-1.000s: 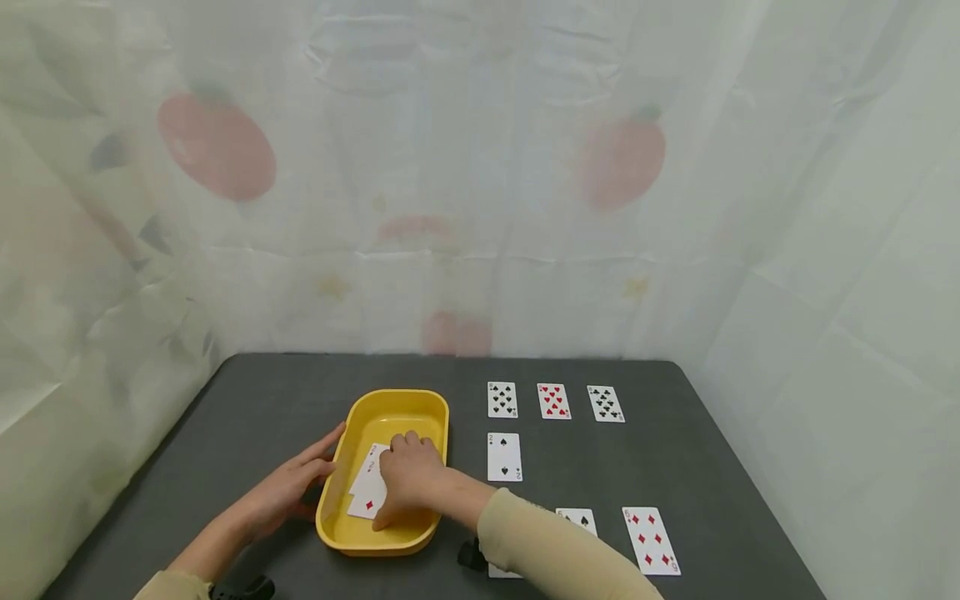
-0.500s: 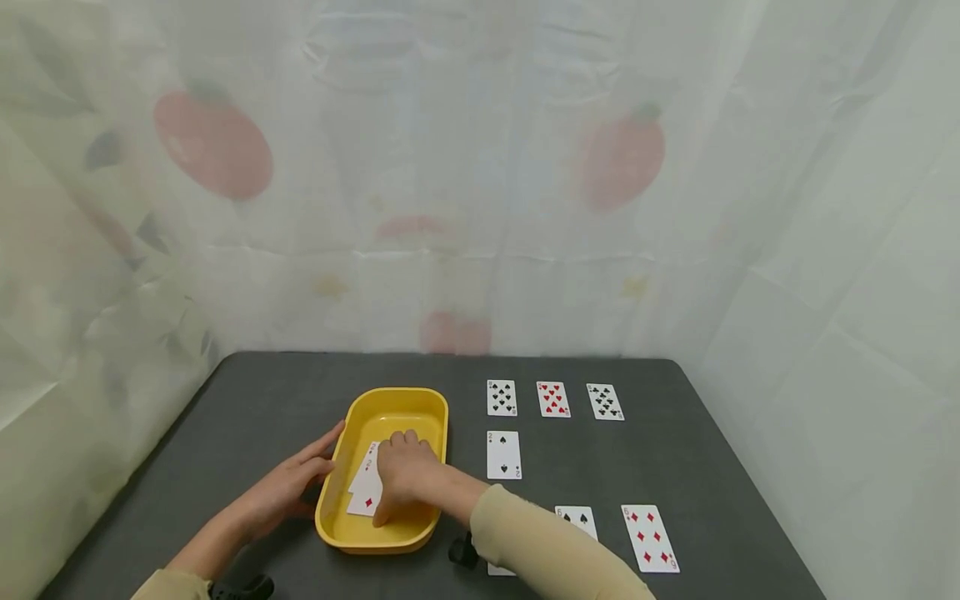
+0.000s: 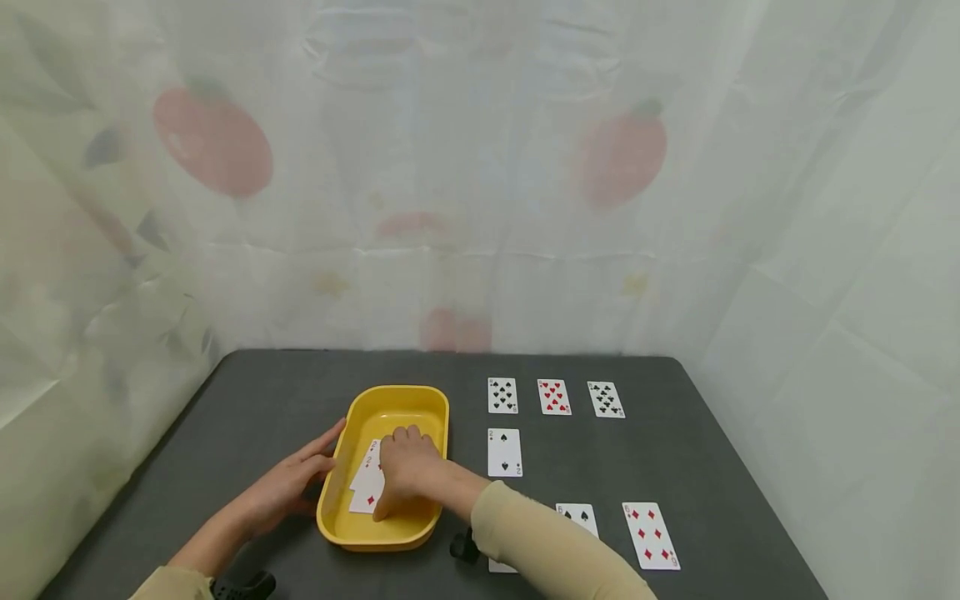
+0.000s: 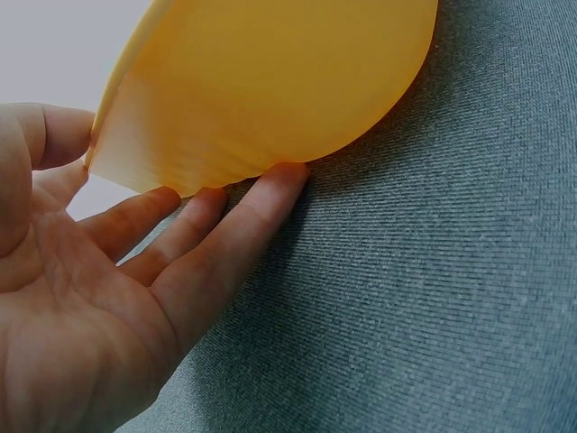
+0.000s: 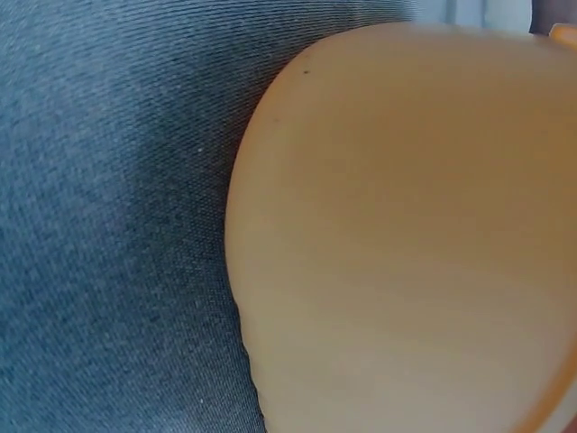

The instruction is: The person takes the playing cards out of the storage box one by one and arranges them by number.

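Observation:
A yellow tray (image 3: 397, 390) stands on the dark grey table (image 3: 270, 400). Inside it lie a few playing cards (image 3: 366, 487), the top one showing red diamonds. My right hand (image 3: 405, 471) is down in the tray, knuckles up, with curled fingers on those cards. My left hand (image 3: 288, 487) rests with straight fingers against the tray's left outer wall. The left wrist view shows those fingers (image 4: 225, 225) touching the tray's underside edge (image 4: 270, 81). Only the tray's wall (image 5: 406, 234) and table cloth appear in the right wrist view.
To the right of the tray, face-up cards lie on the table: a back row of three (image 3: 553, 397), a two of spades (image 3: 504, 452), a black card (image 3: 577, 517) and a six of diamonds (image 3: 650, 536). A curtain closes off the far and side edges.
My right hand has edged slightly left over the cards in the tray. The left hand has stayed against the tray's side.

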